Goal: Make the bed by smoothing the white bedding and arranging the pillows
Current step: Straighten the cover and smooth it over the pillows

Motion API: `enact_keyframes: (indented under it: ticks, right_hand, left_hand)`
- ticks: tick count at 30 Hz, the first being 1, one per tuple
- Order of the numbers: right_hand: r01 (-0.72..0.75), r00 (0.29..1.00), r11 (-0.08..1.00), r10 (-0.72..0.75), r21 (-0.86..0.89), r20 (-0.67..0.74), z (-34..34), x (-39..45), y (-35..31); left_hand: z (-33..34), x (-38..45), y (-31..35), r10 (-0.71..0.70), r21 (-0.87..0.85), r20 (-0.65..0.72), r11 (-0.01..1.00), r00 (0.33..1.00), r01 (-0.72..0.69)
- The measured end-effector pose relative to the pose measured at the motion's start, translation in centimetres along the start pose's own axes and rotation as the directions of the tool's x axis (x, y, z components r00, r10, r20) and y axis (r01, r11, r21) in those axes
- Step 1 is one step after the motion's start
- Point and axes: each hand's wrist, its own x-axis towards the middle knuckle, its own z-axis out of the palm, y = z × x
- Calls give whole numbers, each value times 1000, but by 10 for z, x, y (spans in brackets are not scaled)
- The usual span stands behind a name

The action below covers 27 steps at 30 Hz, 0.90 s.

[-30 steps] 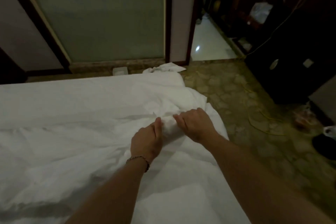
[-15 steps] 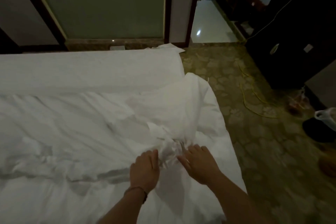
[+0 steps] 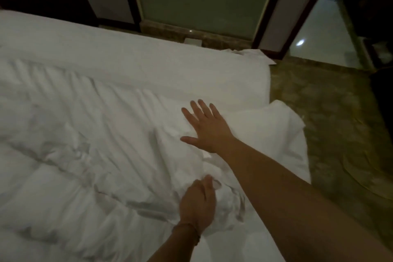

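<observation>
The wrinkled white duvet (image 3: pixel 89 144) covers most of the bed, with long creases running across it. A smoother white band of bedding (image 3: pixel 127 64) lies along the far edge. My right hand (image 3: pixel 204 127) rests flat on the duvet with its fingers spread, near the bed's right side. Closer to me, my left hand (image 3: pixel 197 204) is closed on a bunched fold of the duvet (image 3: pixel 225 200); a thin bracelet sits on that wrist. The duvet's corner (image 3: pixel 282 117) hangs over the right edge. No pillow is visible.
A patterned floor (image 3: pixel 331 125) runs along the bed's right side. Beyond the bed stand a frosted glass panel (image 3: pixel 202 0) in dark frames and a doorway to a shiny tiled floor (image 3: pixel 319 34). A white cloth (image 3: pixel 253 55) lies on the floor by the far corner.
My right hand has let go of the bunched fold and moved forward, opening flat on the duvet. My left hand still holds the fold. The camera has swung left.
</observation>
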Motion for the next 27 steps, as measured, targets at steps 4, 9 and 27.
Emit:
enact_keyframes:
  ticks: [4,9,27]
  right_hand:
    - [-31,979,999,33,-16,200,25,5,-3]
    - [-20,971,998,33,-58,236,37,-38,6]
    - [-348,934,928,331,132,137,55,-361,90]
  left_hand:
    - [10,-7,2,-71,-34,18,997,997,71]
    - [22,-19,-9,61,58,-66,997,996,-57]
    - [115,-120,-14,446,428,-66,821,893,-379]
